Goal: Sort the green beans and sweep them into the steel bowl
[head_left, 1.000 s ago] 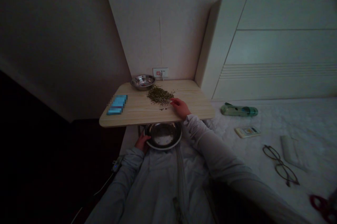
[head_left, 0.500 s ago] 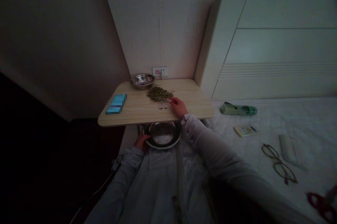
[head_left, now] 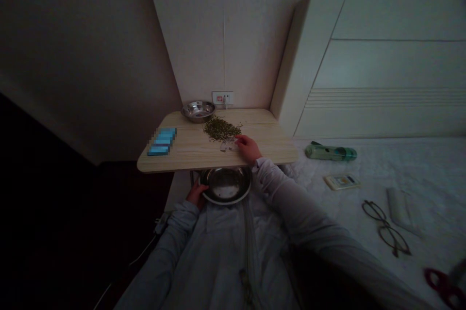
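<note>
The table (head_left: pixel 192 155) spreads beyond your left hand (head_left: pixel 196 195) and under your right hand (head_left: pixel 249 150). Below its near edge, the large bowl (head_left: pixel 225 185) sits beside your left hand, whose thumb hooks over the rim, its other fingers mostly hidden as they grip the side. The small bowl (head_left: pixel 198 112) stands on the table, farther from you than either hand. The heap (head_left: pixel 221 128) of small green grains lies just beyond your right fingertips, its long axis running left to right and slanting slightly toward you at the right; it has no clear front. What has just changed is slight: a pale, see-through piece (head_left: pixel 228 144) shows more plainly beside your right fingertips, with a few dark grains by it, seemingly set apart from the heap. Those fingertips are drawn close together; whether they pinch anything, you cannot tell.
</note>
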Tool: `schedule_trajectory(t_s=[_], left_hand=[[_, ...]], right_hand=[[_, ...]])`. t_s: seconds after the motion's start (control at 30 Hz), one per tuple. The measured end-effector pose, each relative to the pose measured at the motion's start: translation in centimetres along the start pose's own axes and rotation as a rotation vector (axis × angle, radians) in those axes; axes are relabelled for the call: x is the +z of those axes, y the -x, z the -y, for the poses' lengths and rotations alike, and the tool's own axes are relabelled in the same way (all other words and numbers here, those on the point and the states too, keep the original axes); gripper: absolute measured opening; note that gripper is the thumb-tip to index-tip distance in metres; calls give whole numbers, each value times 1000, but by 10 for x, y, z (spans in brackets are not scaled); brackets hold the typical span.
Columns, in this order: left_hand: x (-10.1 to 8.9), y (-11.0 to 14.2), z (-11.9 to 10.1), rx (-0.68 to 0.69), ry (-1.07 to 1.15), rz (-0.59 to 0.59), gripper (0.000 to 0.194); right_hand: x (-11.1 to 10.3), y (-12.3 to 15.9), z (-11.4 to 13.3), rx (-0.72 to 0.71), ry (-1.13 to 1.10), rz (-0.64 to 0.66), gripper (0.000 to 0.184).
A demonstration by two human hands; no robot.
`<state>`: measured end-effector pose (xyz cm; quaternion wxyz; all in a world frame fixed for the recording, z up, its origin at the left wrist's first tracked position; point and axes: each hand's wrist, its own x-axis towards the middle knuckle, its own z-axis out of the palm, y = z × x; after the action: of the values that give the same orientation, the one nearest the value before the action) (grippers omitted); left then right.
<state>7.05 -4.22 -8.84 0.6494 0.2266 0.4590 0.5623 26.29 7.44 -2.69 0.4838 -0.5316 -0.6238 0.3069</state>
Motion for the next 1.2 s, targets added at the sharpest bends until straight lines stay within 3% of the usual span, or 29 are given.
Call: schedule_trajectory(t_s=[0.3, 0.5, 1.2], left_hand=[[5, 5, -5, 3, 37, -12, 64], [-1, 0, 0, 24, 18, 46, 63], [1, 0, -1, 9, 39, 4, 61]], right_hand=[[-2, 2, 0, 27, -12, 30, 26], [-2, 2, -2, 41, -21, 43, 26], [-2, 2, -3, 77, -18, 54, 23]])
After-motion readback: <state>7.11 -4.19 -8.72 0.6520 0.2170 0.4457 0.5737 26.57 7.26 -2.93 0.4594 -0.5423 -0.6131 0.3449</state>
